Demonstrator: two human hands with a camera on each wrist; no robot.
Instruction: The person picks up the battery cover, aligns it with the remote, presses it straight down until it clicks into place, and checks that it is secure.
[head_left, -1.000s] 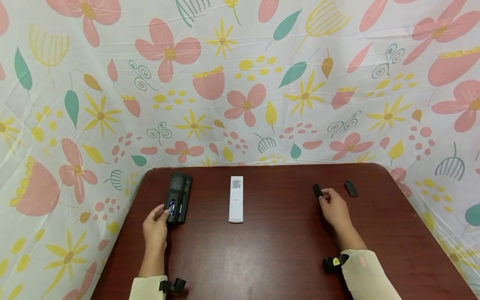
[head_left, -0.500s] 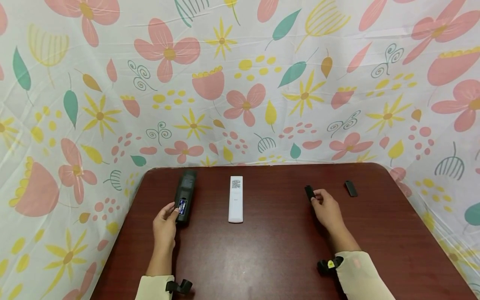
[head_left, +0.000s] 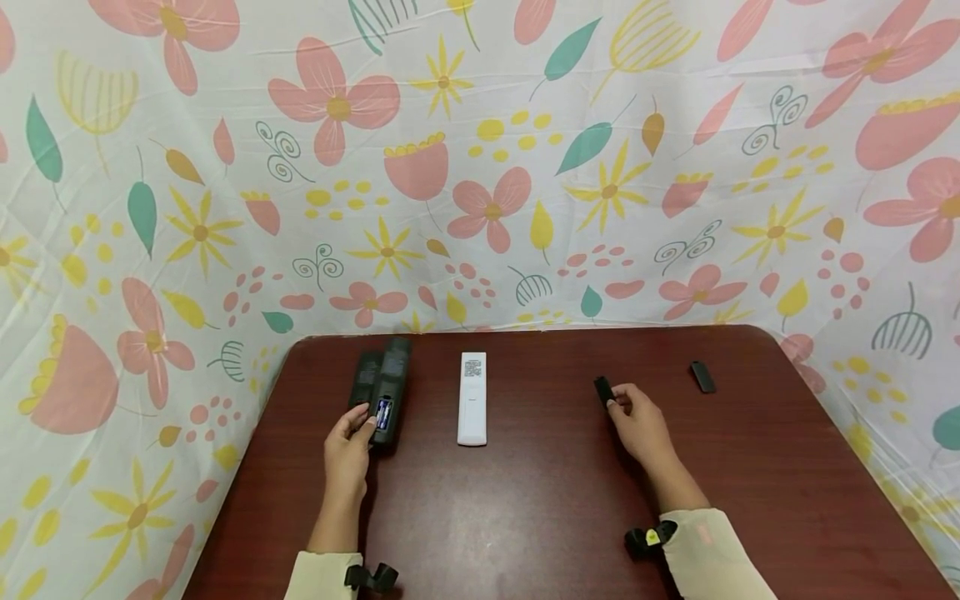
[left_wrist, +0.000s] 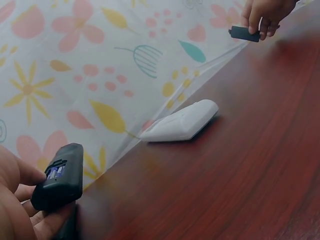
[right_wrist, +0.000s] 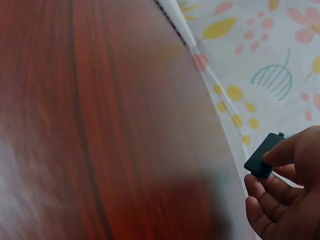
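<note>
My left hand (head_left: 348, 454) grips a black remote control (head_left: 395, 375) by its lower part, back side up. Its battery compartment is uncovered, with blue batteries (head_left: 383, 413) inside. In the left wrist view this remote (left_wrist: 62, 175) is raised above the table. A second black remote control (head_left: 364, 375) lies just left of it, partly hidden by the held one and the hand. Over the right side of the table, my right hand (head_left: 643, 429) pinches a small black battery cover (head_left: 603, 391). The right wrist view shows the cover (right_wrist: 264, 156) between thumb and fingers, its little tab visible.
A white remote control (head_left: 472, 400) lies back side up in the middle of the brown table (head_left: 525, 500). Another black battery cover (head_left: 702, 377) rests at the far right. A flower-patterned cloth (head_left: 495, 275) stands behind the table's back edge and at its sides.
My left hand has moved right, carrying one black remote control across and away from the other. My right hand has come left with the battery cover.
</note>
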